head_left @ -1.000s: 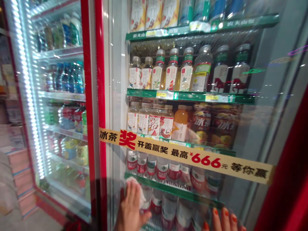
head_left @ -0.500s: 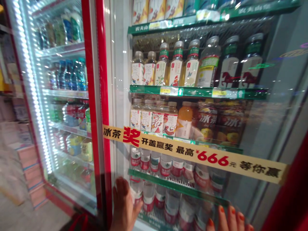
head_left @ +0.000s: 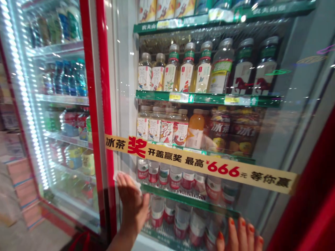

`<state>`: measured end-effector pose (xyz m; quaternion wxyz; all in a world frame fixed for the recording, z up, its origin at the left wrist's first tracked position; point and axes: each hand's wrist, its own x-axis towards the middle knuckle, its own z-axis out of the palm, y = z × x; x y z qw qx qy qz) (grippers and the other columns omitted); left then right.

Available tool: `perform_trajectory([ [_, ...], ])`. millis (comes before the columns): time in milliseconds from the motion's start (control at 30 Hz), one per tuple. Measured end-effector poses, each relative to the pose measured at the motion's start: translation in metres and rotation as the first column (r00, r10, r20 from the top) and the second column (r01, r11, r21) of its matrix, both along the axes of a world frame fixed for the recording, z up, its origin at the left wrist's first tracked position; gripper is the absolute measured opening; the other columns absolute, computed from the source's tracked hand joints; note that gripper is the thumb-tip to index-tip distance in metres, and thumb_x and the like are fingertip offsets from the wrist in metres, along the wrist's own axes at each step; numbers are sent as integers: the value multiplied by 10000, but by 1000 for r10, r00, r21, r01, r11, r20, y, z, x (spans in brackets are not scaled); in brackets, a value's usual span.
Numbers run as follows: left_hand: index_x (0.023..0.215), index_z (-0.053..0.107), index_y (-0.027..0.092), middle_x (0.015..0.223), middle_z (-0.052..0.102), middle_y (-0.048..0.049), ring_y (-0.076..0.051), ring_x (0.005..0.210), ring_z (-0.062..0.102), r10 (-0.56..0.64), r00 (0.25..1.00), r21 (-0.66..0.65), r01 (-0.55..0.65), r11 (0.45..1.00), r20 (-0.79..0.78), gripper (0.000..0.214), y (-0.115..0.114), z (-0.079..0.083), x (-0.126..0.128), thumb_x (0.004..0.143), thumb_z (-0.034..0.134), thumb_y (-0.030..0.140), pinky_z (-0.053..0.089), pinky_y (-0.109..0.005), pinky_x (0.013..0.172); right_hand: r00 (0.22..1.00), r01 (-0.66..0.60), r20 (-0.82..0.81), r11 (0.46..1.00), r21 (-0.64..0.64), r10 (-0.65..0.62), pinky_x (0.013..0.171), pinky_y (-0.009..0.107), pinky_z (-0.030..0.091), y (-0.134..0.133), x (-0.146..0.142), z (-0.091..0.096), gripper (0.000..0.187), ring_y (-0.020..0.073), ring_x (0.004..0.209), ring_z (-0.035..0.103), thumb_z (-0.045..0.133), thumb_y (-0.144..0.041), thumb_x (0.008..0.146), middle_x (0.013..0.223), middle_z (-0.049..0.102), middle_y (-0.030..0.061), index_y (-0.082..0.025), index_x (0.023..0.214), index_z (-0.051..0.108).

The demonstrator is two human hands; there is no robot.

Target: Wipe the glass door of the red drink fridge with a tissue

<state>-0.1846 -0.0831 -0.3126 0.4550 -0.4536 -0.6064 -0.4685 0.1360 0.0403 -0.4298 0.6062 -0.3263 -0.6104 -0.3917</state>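
Note:
My left hand (head_left: 132, 204) presses a thin white cloth (head_left: 137, 183) against the glass door (head_left: 264, 139) of a drinks fridge, low near its left frame. The cloth's pale edge shows around the fingertips; most of it is hidden under the fingers. At the lower right, my right hand (head_left: 239, 237) lies on the same glass with orange-painted nails, fingers spread and nothing in them. Between and behind the hands, clear bottles with red labels (head_left: 197, 223) stand on the lower shelves. A yellow printed strip (head_left: 183, 158) crosses the door above both hands.
Green-edged shelves (head_left: 209, 97) carry tea and juice bottles behind the glass. To the left stands a second lit fridge with a red frame (head_left: 90, 69). Pinkish boxes (head_left: 24, 190) are stacked on the floor at the far left. Something red (head_left: 306, 209) borders the right side.
My left hand has slid upward on the glass, and the white cloth under it now shows. My right hand stays nearly in place. The whole view has shifted slightly.

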Motion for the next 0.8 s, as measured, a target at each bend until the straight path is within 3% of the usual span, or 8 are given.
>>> perform_trajectory([
  [133, 1764, 55, 41, 1871, 47, -260, -429, 1756, 72, -53, 998, -27, 53, 998, 20, 991, 29, 44, 44, 1079, 201, 743, 170, -642, 1442, 998, -41, -55, 994, -104, 35, 1416, 597, 225, -15, -6, 8, 732, 337, 1698, 338, 603, -342, 1039, 1805, 370, 45, -265, 1737, 396],
  [267, 1744, 183, 7, 1873, 125, -214, -352, 1764, 135, -108, 912, -146, 53, 988, -395, 1160, 29, -3, 92, 987, 162, 885, 110, -476, 1460, 993, -75, -97, 989, -127, 63, 1426, 578, 219, -22, -16, 12, 733, 313, 1694, 345, 607, -312, 1030, 1795, 374, 11, -302, 1734, 399],
  [333, 1749, 192, 27, 1867, 135, -201, -331, 1765, 141, -103, 859, -157, 27, 987, -501, 1111, 16, -32, 71, 1008, 217, 854, 115, -471, 1461, 991, -64, -125, 993, -104, 50, 1401, 667, 253, -19, -19, 11, 745, 366, 1671, 389, 613, -293, 1007, 1780, 402, 26, -309, 1725, 416],
  [400, 1759, 168, 47, 1862, 143, -206, -315, 1766, 131, -54, 920, -111, 12, 994, -388, 979, 6, -37, 29, 1069, 288, 731, 131, -471, 1463, 985, -55, -166, 995, -79, 41, 1373, 730, 273, -16, -21, 10, 742, 400, 1651, 418, 603, -283, 997, 1768, 425, 38, -310, 1718, 431],
  [500, 1775, -5, 112, 1870, 58, -242, -408, 1758, 76, 25, 1000, -46, -25, 999, -13, 863, 8, 3, -10, 1111, 337, 545, 210, -659, 1426, 988, -69, -142, 993, -92, 56, 1410, 647, 239, -16, -20, 11, 733, 345, 1680, 375, 601, -293, 1013, 1781, 401, 26, -294, 1723, 421],
  [633, 1760, 48, 29, 1864, 42, -286, -410, 1765, 32, -53, 999, -59, 53, 997, 3, 1039, 31, 46, 44, 1057, 205, 778, 133, -648, 1434, 994, -77, -81, 990, -121, 68, 1433, 571, 200, -22, -16, 16, 762, 297, 1708, 315, 623, -287, 1013, 1800, 354, 17, -271, 1738, 387],
  [733, 1750, 177, 24, 1865, 141, -230, -343, 1768, 125, -143, 935, -146, 100, 984, -324, 1189, 32, 15, 93, 961, 203, 913, 117, -510, 1456, 998, -41, -59, 995, -93, 36, 1430, 562, 213, -19, -10, 16, 771, 295, 1707, 319, 613, -263, 999, 1801, 357, 35, -244, 1737, 391],
  [800, 1742, 221, 19, 1860, 168, -197, -320, 1766, 150, -136, 866, -153, 70, 986, -481, 1144, 22, -17, 89, 988, 245, 880, 101, -468, 1460, 1000, 6, -19, 999, -42, -7, 1413, 592, 254, -12, -5, 12, 783, 323, 1694, 351, 621, -262, 977, 1795, 378, 46, -244, 1731, 410],
])
